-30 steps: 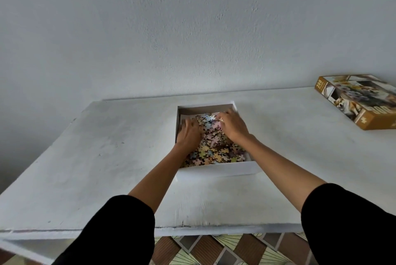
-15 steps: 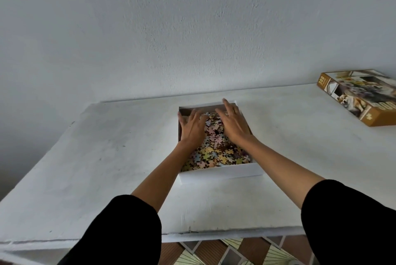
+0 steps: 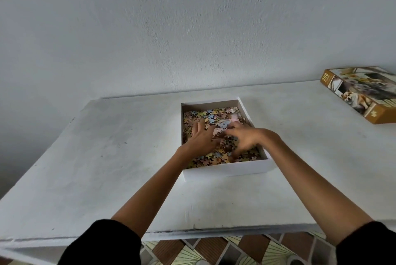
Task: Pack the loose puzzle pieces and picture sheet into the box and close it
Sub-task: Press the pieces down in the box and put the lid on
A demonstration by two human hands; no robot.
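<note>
The white table [image 3: 107,157] is carrying the open box [image 3: 227,170], centre. The lid [image 3: 364,95] is lying well apart to the far right, nearer the right hand [image 3: 246,138]. The puzzle pieces [image 3: 212,114] are filling the box; the left hand [image 3: 202,138] is pressing flat, the right hand's grip curling loosely among pieces.

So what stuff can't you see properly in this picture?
Head view only:
- Picture sheet: not visible; the puzzle pieces and both hands may cover it.
- Pieces under the left hand and right hand: hidden, so any grip can't be told.
- Box lid: cut off by the right edge; its small print is too blurred to read beyond "300".
- Box bottom: buried under pieces.
</note>
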